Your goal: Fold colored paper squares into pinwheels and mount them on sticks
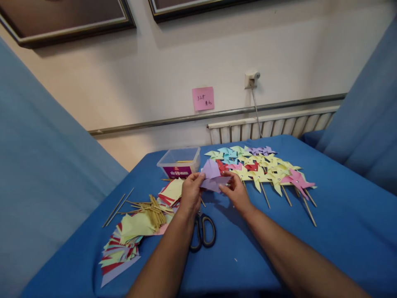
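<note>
A sheet of purple paper (211,170), cut and partly folded, is held up above the table between my two hands. My left hand (191,191) pinches its left side. On the right edge, the thumb and fingers of my right hand (237,191) are closed on the paper. Black-handled scissors (203,231) lie on the cloth below my hands, their blades partly hidden by my left hand. Beyond and to the right are several finished paper pinwheels (259,174) on sticks, in yellow, pink, red, blue and purple.
Wooden sticks (156,213) lie piled on coloured paper sheets (136,227) at the left. Behind them stands a clear plastic box (180,159) with a purple label. A blue cloth (341,231) covers the table; a radiator (279,124) and wall socket (251,80) are behind.
</note>
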`<state>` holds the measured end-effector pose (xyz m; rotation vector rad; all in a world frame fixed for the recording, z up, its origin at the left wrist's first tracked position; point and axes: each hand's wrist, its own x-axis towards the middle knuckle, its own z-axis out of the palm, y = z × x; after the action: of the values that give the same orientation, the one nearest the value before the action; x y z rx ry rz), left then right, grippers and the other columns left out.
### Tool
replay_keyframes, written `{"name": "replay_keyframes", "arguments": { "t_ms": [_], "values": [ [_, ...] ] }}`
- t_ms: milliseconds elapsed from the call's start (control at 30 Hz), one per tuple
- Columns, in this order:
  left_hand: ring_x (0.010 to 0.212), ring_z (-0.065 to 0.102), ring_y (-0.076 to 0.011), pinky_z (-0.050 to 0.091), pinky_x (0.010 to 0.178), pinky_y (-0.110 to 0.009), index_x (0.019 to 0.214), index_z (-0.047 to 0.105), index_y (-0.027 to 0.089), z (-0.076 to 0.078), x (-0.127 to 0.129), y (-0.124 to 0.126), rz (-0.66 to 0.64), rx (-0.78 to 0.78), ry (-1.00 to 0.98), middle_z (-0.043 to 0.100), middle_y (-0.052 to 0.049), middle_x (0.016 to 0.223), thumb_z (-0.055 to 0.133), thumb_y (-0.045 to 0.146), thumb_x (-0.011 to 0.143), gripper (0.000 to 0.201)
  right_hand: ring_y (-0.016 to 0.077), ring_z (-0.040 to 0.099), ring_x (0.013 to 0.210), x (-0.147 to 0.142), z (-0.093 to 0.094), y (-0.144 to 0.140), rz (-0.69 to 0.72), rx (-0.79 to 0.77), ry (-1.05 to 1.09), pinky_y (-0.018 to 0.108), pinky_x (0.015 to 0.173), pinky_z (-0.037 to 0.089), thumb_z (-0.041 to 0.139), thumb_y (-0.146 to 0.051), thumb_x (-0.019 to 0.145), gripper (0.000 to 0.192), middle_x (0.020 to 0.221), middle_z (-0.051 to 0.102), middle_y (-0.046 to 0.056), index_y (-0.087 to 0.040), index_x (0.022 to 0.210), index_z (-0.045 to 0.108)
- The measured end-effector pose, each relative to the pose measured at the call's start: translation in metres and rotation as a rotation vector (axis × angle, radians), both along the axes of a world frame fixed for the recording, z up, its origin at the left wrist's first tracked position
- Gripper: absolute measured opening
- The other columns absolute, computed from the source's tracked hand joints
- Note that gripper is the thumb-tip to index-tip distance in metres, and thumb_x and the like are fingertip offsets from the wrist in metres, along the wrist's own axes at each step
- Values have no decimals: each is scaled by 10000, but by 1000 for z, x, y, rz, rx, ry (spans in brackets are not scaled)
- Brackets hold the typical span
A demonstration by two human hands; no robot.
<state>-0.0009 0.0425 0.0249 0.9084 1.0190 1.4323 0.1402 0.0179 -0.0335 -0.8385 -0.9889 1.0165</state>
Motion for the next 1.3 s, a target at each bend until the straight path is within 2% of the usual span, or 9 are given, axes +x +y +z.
{"name": "replay_keyframes", "arguments": {
  "t_ms": [133, 267, 367, 533, 700, 833, 967, 1033, 1300],
  "values": [
    [487, 512, -88, 393, 493, -207, 738, 611, 141, -18, 17, 4, -57, -29, 77, 592, 31, 588, 840, 404, 550, 396, 222, 623, 987, 7, 0, 8, -47, 26, -17, 361, 880, 483, 794, -291, 645, 496, 1094, 681, 57, -221, 1106, 626],
    [503, 523, -92, 379, 511, -206, 739, 617, 150, -30, 14, 6, -86, -13, 146, 610, 21, 601, 822, 409, 585, 365, 176, 610, 722, 5, -7, 11, -67, -76, -57, 295, 679, 479, 756, -327, 685, 278, 831, 697, 18, -187, 913, 681],
    [487, 503, -91, 369, 508, -206, 726, 615, 158, -33, 10, 4, -83, -14, 194, 589, 34, 558, 813, 411, 595, 347, 149, 581, 624, 4, -10, 11, -56, -119, 24, 271, 610, 463, 755, -373, 693, 264, 742, 680, -2, -183, 862, 685],
    [461, 459, -82, 341, 487, -202, 686, 604, 159, -33, 9, -2, -65, 15, 259, 553, 47, 512, 800, 403, 608, 323, 179, 638, 653, 3, -8, 7, -32, -196, 251, 302, 631, 510, 786, -442, 686, 360, 778, 725, 26, -176, 913, 701],
    [470, 477, -83, 360, 497, -206, 694, 620, 154, -38, 8, 0, -68, -20, 206, 572, 41, 536, 817, 384, 586, 321, 227, 696, 758, 3, -4, 4, 85, -275, 485, 346, 717, 557, 822, -397, 661, 365, 873, 761, 66, -172, 931, 725],
    [500, 520, -94, 398, 522, -217, 721, 638, 148, -40, 5, 0, -49, -48, 122, 613, 23, 586, 845, 374, 561, 345, 223, 699, 748, 4, -6, 4, 134, -312, 479, 352, 711, 566, 840, -363, 641, 336, 868, 760, 57, -180, 897, 721],
    [593, 600, -137, 460, 604, -258, 788, 696, 136, -36, 4, -5, -173, -60, 98, 699, -41, 716, 858, 370, 550, 371, 235, 696, 717, 5, -6, 3, 124, -284, 433, 372, 688, 566, 837, -392, 640, 372, 847, 758, 66, -174, 914, 713],
    [591, 597, -138, 461, 609, -261, 740, 690, 137, -33, 5, -7, -221, -53, 130, 699, -43, 704, 861, 367, 542, 349, 229, 689, 683, 5, -5, 2, 150, -279, 428, 373, 673, 562, 833, -399, 647, 388, 843, 758, 71, -164, 930, 711],
    [517, 528, -111, 391, 523, -224, 642, 610, 160, -32, 2, -4, -73, -3, 288, 634, 6, 592, 840, 402, 559, 344, 180, 655, 667, 5, -5, 3, 74, -232, 428, 326, 679, 526, 856, -366, 607, 349, 787, 737, 30, -175, 857, 704]
  ]
}}
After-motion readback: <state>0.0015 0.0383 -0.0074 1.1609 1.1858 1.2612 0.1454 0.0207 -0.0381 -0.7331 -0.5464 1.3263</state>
